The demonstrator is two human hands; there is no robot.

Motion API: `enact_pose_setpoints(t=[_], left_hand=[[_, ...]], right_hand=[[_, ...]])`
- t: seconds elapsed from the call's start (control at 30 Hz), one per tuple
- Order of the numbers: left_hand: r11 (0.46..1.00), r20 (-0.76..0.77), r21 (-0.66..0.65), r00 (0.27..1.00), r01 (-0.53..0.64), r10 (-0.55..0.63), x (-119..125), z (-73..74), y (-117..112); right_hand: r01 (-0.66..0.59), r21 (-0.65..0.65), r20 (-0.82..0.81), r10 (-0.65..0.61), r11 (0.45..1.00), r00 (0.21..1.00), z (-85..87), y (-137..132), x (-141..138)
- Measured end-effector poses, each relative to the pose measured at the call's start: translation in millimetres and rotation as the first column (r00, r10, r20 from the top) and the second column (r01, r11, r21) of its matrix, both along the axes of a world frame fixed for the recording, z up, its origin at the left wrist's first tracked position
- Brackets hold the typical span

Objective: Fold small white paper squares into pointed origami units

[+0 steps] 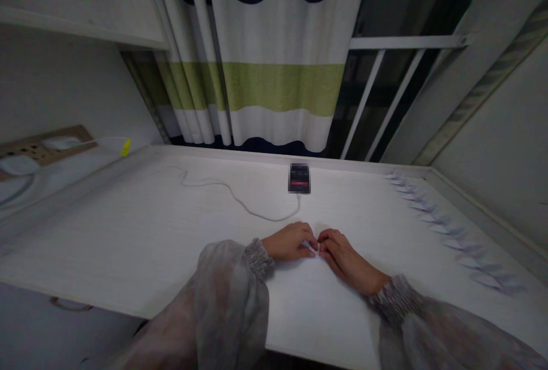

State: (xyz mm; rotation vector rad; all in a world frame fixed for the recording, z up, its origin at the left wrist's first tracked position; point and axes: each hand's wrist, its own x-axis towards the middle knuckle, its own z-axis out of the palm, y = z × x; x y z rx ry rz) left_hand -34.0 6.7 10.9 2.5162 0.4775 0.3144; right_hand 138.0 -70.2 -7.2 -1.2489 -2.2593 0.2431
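Observation:
Both hands rest together on the white desk (128,244), fingertips meeting. My left hand (289,242) has its fingers curled and pinched on a small white piece of paper (311,248). My right hand (346,261) is curled too, its fingertips pressed on the same paper from the right. Most of the paper is hidden under the fingers. Grey gathered sleeves cover both wrists.
A small dark device (299,178) lies beyond the hands, with a white cable (222,187) running left to a power strip (43,147). A row of several small folded paper pieces (445,227) lines the desk's right edge. A striped curtain (274,73) hangs behind.

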Motion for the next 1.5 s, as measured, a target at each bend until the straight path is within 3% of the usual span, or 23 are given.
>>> enact_pose_setpoints(t=[0.4,0.93,1.5], left_hand=[[1.0,0.008,-0.005,1.0,0.018,-0.017,-1.2,0.5,0.8],[0.993,0.095,-0.112,0.994,-0.042,0.052,3.2,-6.6,0.8],[0.963,0.054,-0.218,0.983,-0.161,0.176,8.0,-7.0,-2.5]], right_hand=[[0.018,-0.145,-0.02,-0.021,0.989,1.0,6.3,-2.0,1.3],[0.115,-0.109,0.01,-0.114,0.987,0.993,1.9,-2.5,-3.9],[0.139,-0.11,0.02,-0.138,0.984,0.99,1.6,-1.4,-4.9]])
